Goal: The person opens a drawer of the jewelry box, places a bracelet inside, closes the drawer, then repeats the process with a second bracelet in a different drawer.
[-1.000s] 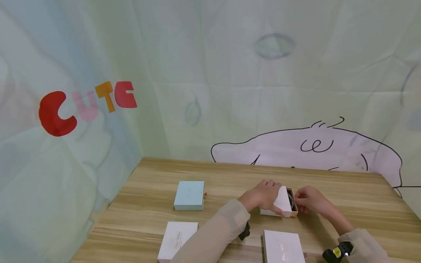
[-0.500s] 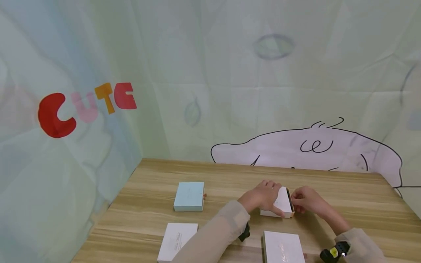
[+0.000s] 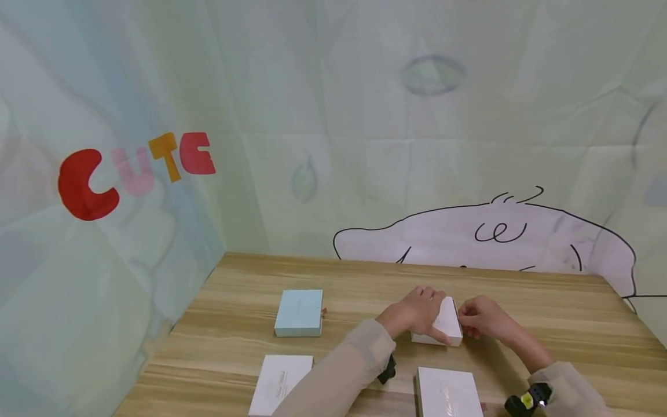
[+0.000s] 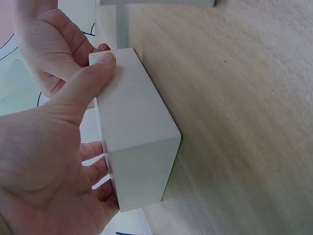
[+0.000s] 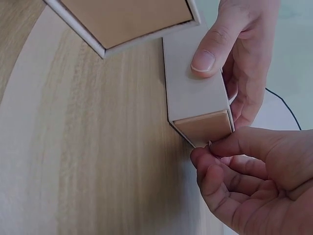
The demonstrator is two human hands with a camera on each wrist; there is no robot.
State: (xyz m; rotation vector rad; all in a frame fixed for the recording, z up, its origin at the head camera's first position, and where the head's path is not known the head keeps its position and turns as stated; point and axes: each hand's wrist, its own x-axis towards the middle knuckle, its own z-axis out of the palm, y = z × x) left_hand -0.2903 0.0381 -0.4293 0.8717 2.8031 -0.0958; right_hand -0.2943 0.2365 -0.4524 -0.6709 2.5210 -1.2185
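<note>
A white slide-out drawer box [image 3: 447, 322] lies at the back right of the table. My left hand [image 3: 417, 311] grips it from above, thumb along the near side and fingers over the far side, as the left wrist view shows of the box [image 4: 139, 112]. At its right end, my right hand [image 3: 484, 317] pinches a small pull tab at the drawer's edge, mostly hidden by the fingertips. The tan drawer front [image 5: 205, 128] sits about level with the sleeve's end in the right wrist view.
Nearer on the wooden table [image 3: 359, 289] lies another white box [image 3: 449, 392]. A third white box [image 3: 278, 385] is at the front left, partly behind my left sleeve. A light blue box [image 3: 299, 313] with a ribbon tab sits behind it. Printed curtains stand along the back and left.
My right hand has moved left, and the drawer with dark contents has slid into the white sleeve. The left hand has stayed on the box.
</note>
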